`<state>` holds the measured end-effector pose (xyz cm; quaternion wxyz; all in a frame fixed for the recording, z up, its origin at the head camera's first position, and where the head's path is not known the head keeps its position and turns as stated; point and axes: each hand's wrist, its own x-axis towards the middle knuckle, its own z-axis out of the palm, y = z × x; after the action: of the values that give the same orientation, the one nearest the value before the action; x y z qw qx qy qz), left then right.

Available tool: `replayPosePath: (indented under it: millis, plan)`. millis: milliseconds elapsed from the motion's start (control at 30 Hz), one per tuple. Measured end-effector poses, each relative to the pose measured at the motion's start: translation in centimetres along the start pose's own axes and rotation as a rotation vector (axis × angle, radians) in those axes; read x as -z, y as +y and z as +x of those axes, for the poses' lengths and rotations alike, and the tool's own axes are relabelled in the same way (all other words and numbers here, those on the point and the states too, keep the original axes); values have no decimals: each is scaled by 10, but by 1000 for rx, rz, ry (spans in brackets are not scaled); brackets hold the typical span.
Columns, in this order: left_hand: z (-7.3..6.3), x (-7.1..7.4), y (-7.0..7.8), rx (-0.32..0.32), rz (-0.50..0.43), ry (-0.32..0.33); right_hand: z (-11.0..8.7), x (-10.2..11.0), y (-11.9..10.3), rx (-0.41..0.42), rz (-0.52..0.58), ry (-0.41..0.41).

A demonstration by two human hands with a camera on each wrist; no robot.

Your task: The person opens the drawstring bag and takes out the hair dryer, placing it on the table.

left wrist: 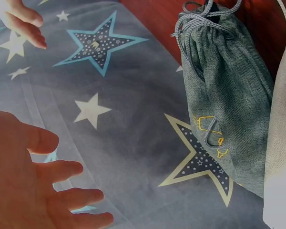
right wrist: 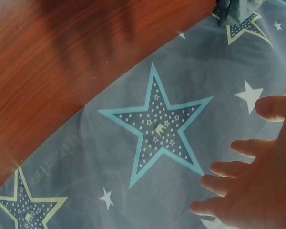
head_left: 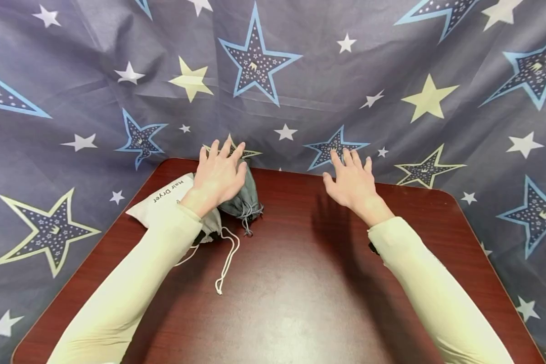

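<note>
My left hand (head_left: 219,174) is held with fingers spread above two drawstring pouches and grips nothing. Beneath the wrist lies a white pouch (head_left: 164,199) printed "Hair Dryer", its cream cord trailing over the table. Beside it is a grey-green pouch (head_left: 244,194), partly hidden by the hand; in the left wrist view this cloth pouch (left wrist: 229,90) shows yellow stitching and a grey knotted cord. Out to the right, my right hand (head_left: 352,184) hovers with spread fingers and holds nothing, its shadow falling on the tabletop. The right wrist view shows the same hand (right wrist: 257,176) with fingers extended.
The reddish-brown wooden table (head_left: 282,263) has rounded far corners. Close behind its back edge hangs a grey-blue curtain (head_left: 309,91) patterned with stars, which also runs down both sides.
</note>
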<state>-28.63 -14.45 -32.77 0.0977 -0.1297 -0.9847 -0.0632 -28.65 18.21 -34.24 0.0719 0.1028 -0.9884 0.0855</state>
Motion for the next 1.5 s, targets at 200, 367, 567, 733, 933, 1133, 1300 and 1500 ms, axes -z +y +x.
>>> replayPosePath:
  millis: [200,367,567,733,933,1133,1300,1500]
  plan:
    - [-2,-1,-2,-1,-12,4,2,-6,-8,12,5,-8]
    - [-5,-1,-4,13,-15,-9,3,-10,-16,38,14,-1]
    - [-11,-5,-8,8,-19,14,2,-19,-26,67,36,-15]
    - [-16,-8,-11,4,-3,42,1,-23,-35,86,42,-26]
    - [-22,-13,-15,-6,17,43,3,-27,-46,116,30,-37]
    - [-26,-18,-17,3,21,3,4,-35,-55,141,29,-42]
    - [-29,-22,-20,-8,4,-4,4,-41,-59,157,35,-56]
    - [-35,-31,-22,-15,11,-13,5,-50,-65,196,36,-72]
